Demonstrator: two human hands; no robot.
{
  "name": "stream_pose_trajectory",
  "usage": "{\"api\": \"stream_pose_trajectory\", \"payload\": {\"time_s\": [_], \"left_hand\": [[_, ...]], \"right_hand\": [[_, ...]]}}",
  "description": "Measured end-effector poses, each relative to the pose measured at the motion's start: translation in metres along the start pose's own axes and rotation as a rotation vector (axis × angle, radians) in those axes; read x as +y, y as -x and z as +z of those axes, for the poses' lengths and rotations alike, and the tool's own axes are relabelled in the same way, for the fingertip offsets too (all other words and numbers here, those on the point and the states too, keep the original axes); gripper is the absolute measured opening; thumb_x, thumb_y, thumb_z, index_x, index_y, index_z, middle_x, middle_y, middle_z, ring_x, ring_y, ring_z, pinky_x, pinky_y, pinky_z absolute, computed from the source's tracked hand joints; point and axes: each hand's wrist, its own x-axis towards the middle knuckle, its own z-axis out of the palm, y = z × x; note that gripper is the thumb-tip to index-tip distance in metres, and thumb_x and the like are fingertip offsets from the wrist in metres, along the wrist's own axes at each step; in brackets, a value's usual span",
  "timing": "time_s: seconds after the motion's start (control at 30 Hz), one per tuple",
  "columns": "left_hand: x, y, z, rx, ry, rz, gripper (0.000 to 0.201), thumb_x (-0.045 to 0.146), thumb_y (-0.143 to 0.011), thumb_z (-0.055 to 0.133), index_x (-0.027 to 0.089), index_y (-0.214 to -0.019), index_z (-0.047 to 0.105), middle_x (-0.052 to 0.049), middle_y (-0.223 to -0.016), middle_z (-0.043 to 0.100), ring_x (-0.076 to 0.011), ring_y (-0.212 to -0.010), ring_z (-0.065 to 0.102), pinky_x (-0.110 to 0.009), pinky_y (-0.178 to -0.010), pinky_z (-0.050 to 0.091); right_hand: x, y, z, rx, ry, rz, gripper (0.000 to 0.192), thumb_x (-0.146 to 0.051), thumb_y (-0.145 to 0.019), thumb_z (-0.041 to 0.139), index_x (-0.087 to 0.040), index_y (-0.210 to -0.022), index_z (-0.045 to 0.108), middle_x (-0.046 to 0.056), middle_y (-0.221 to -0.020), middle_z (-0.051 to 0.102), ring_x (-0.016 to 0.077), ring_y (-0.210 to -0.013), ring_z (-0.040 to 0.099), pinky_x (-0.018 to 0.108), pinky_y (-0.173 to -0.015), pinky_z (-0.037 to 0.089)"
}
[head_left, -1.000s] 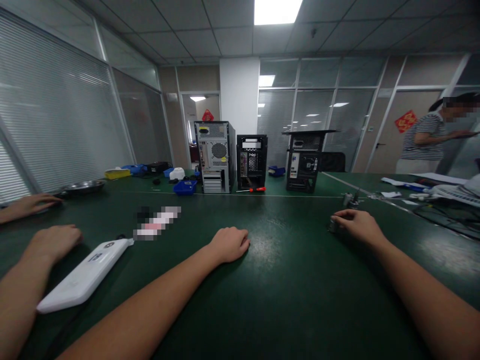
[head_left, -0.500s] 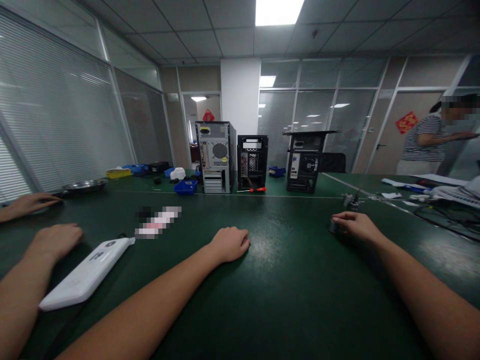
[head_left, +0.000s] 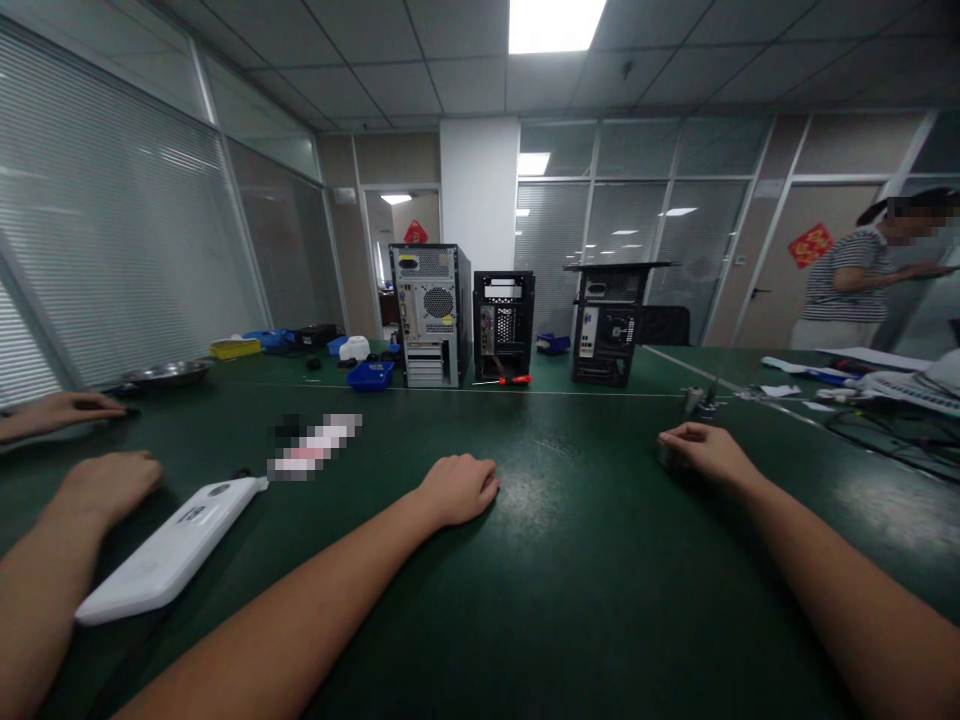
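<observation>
My left hand rests on the green tabletop with its fingers curled in, and nothing shows in it. To the right, my right hand pinches a small dark grey cylinder low over the table; its kind is hard to make out. Just beyond that hand stand small metal parts, one with a thin upright tip. A white flat device with a cable lies left of my left forearm.
A co-worker's hands are at the left, near a metal bowl. Three computer cases stand at the back, with a red screwdriver and blue tray. Cables lie right. Another person stands beyond.
My right hand has shifted slightly left, and less of the cylinder shows. My left hand stays put. The co-worker's far hand has moved a little, with something small and dark at its fingertips.
</observation>
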Motion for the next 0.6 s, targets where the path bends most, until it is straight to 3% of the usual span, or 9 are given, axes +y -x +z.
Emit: {"api": "stream_pose_trajectory", "payload": {"time_s": [0.1, 0.17, 0.33, 0.6], "left_hand": [[0.001, 0.001, -0.001, 0.002, 0.0, -0.003, 0.036, 0.046, -0.095, 0.037, 0.022, -0.089, 0.063, -0.008, -0.085, 0.068, -0.0236, -0.074, 0.065, -0.034, -0.066, 0.049], [0.002, 0.001, -0.002, 0.0, 0.002, -0.005, 0.036, 0.046, -0.095, 0.037, 0.022, -0.089, 0.063, -0.008, -0.085, 0.068, -0.0234, -0.075, 0.065, -0.033, -0.066, 0.049], [0.003, 0.001, -0.005, -0.024, 0.022, -0.022, 0.037, 0.047, -0.095, 0.038, 0.022, -0.091, 0.064, -0.009, -0.087, 0.069, -0.0228, -0.076, 0.065, -0.033, -0.067, 0.049], [0.003, 0.002, -0.005, -0.022, 0.028, -0.02, 0.037, 0.047, -0.095, 0.038, 0.021, -0.091, 0.064, -0.009, -0.087, 0.069, -0.0235, -0.076, 0.066, -0.034, -0.068, 0.049]], "right_hand": [[-0.006, 0.004, -0.002, -0.034, 0.047, -0.081, 0.043, -0.051, -0.078, 0.06, -0.02, -0.105, 0.073, 0.008, -0.104, 0.074, 0.0233, -0.089, 0.067, 0.032, -0.076, 0.051], [-0.011, 0.007, -0.003, 0.032, 0.147, -0.096, 0.04, -0.049, -0.08, 0.057, -0.022, -0.104, 0.075, 0.006, -0.104, 0.074, 0.0246, -0.093, 0.067, 0.034, -0.081, 0.05], [-0.015, 0.013, -0.005, 0.166, 0.312, -0.073, 0.041, -0.051, -0.079, 0.057, -0.023, -0.102, 0.077, 0.008, -0.101, 0.075, 0.0276, -0.091, 0.067, 0.036, -0.076, 0.049], [0.015, 0.005, -0.018, 0.342, 0.284, 0.035, 0.049, -0.055, -0.078, 0.057, -0.018, -0.103, 0.076, 0.02, -0.104, 0.071, 0.039, -0.094, 0.063, 0.047, -0.075, 0.046]]}}
